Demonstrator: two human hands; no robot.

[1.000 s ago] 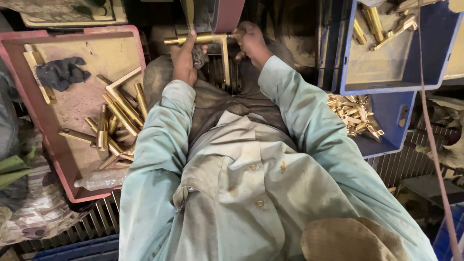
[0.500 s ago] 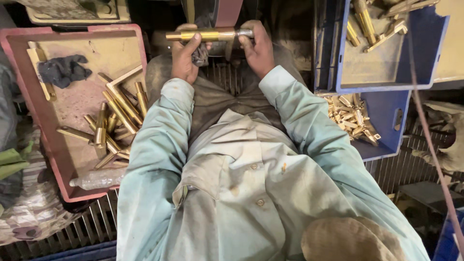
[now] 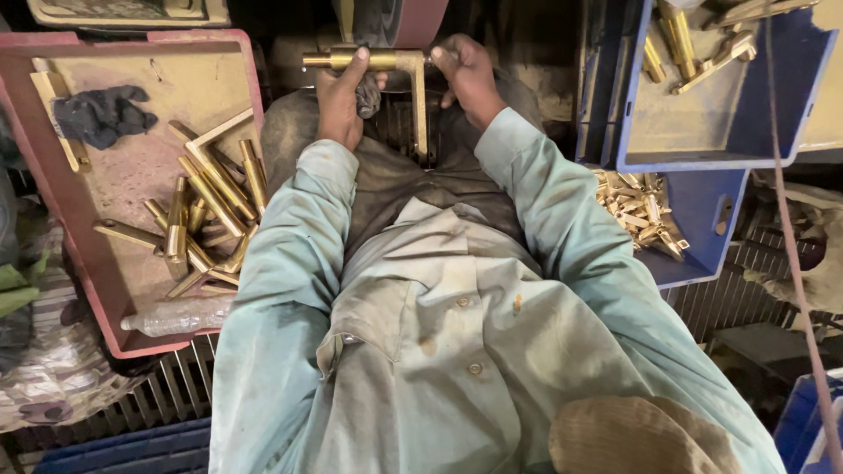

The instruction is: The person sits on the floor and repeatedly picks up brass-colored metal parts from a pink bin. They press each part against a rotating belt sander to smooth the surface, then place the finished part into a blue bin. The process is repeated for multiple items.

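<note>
Currently: brass fitting (image 3: pixel 386 63) | rigid, heavy, likely slick | left hand (image 3: pixel 341 98) clasps bar; right hand (image 3: pixel 465 77) grips elbow end.

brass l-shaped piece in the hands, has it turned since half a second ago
Yes. The brass piece showed only as a level bar under the red belt half a second ago; now one leg hangs down toward the person, held by both hands.

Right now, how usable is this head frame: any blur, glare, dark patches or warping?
Head view: sharp on both hands, left hand and right hand gripping the brass piece; mild shine on it, no blown glare; deep shadow behind the wheel; wide-angle bending at the edges, seen in the red tray.
</note>
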